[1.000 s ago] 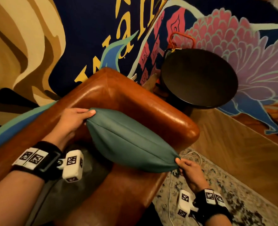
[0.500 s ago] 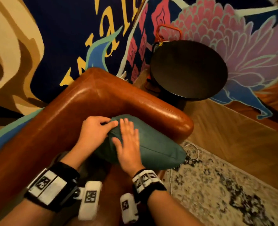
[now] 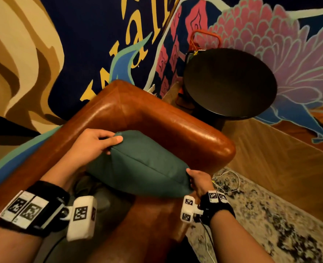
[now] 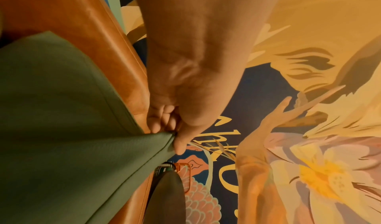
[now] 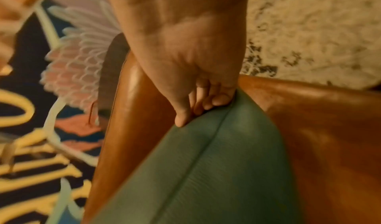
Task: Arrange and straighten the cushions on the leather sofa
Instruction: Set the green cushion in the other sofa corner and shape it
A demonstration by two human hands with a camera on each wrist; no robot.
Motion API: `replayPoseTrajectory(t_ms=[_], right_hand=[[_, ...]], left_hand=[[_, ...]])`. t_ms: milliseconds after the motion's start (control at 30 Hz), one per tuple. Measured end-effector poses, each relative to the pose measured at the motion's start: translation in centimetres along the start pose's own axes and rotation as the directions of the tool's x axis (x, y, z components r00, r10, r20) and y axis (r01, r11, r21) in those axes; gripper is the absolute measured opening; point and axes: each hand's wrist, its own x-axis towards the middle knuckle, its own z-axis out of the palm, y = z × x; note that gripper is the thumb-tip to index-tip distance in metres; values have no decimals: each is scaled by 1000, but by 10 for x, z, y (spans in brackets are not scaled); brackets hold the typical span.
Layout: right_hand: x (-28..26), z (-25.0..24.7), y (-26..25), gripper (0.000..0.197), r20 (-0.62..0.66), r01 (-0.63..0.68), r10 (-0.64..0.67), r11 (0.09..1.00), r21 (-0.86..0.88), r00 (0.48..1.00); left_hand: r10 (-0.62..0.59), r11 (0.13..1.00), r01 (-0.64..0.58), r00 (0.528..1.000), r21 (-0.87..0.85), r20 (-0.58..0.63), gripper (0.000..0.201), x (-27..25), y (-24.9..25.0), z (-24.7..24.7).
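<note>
A teal cushion (image 3: 141, 166) stands on its edge in the corner of the brown leather sofa (image 3: 156, 118), against the armrest. My left hand (image 3: 94, 147) pinches its far upper corner; in the left wrist view that left hand (image 4: 175, 129) has thumb and fingers closed on the cushion (image 4: 72, 129) tip. My right hand (image 3: 198, 179) grips the near right corner, and the right wrist view shows this right hand (image 5: 200, 103) with fingers curled over the cushion (image 5: 216, 170) seam. The cushion's lower edge is hidden behind its own bulk.
A round dark side table (image 3: 230, 82) stands just beyond the armrest, by the painted wall (image 3: 100, 35). A patterned rug (image 3: 270, 215) with a white cable (image 3: 230, 179) lies on the wooden floor to the right. A grey seat cushion (image 3: 92, 198) shows below my left wrist.
Half a second ago my right hand lay flat on the cushion's face beside the left. Now it has moved to the near right corner and grips it; the cushion is stretched out between both hands.
</note>
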Motion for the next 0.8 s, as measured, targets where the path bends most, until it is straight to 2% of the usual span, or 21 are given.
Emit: replayPoseTrajectory(t_ms=[67,133,200,233,267,300,333,367,400,433,467,500,533,567,600,633,667,700,733,767,800], right_hand=[[10,-3,17,42,-36,-3,-3,986,-169,999],[14,-11,34,75,-45,-28,14,948,-318,999],[1,-11,27,81,-63,-11,-18,897,-441,998],[-14,-8,13,80,-64,58,-112,832,-552,992],[-26,-5,-1,83,20,199,-238,761,-618,971],[-39,2,-14,91,185,375,-334,709,-597,924],[-62,11,-29,104,389,521,-357,688,-505,849],[-84,19,-41,115,556,603,-332,678,-420,762],[-103,24,-46,113,648,654,-324,663,-364,689],[-112,24,-46,89,641,678,-364,648,-346,676],[-119,20,-44,51,561,683,-442,645,-344,700],[-118,14,-38,21,417,651,-509,667,-362,753],[-110,4,-28,12,249,567,-511,719,-400,823],[-97,-10,-10,14,68,429,-445,796,-427,893],[-87,-24,4,19,-55,323,-373,860,-396,926],[-76,-36,20,26,-132,261,-322,902,-342,938],[-71,-47,30,30,-182,210,-269,934,-289,946],[-69,-54,39,29,-223,187,-243,951,-244,944],[-68,-60,44,24,-256,175,-232,958,-229,939],[-72,-63,45,21,-284,186,-253,952,-243,925],[-77,-66,45,21,-297,196,-272,945,-263,915]], left_hand=[[-2,999,1,1000,35,22,9,-2,-3,-1],[-24,999,25,999,34,-44,7,-1,-7,7],[-31,998,42,984,56,-173,8,-2,-4,17],[2,994,25,969,109,-246,9,-4,0,26],[67,984,-13,952,178,-300,11,-7,8,37],[146,967,-67,935,246,-322,15,-13,16,53],[222,939,-121,928,321,-299,22,-19,21,73],[284,897,-178,933,405,-220,29,-24,27,98],[309,851,-228,946,473,-99,33,-30,28,126],[296,816,-273,954,509,38,32,-35,28,153],[255,806,-313,949,503,183,29,-37,23,177],[217,821,-354,919,448,328,31,-37,15,194],[174,847,-365,877,386,448,33,-33,2,206],[119,856,-358,838,372,532,36,-27,-15,212],[46,844,-322,840,429,541,42,-17,-34,209],[-45,811,-238,885,535,463,48,-3,-57,199],[-120,764,-104,947,637,298,54,10,-79,184],[-155,722,54,984,689,85,56,21,-99,160],[-170,712,205,978,672,-117,55,33,-119,134],[-211,728,317,947,608,-241,53,43,-138,108],[-268,758,369,928,538,-259,53,49,-152,85]])
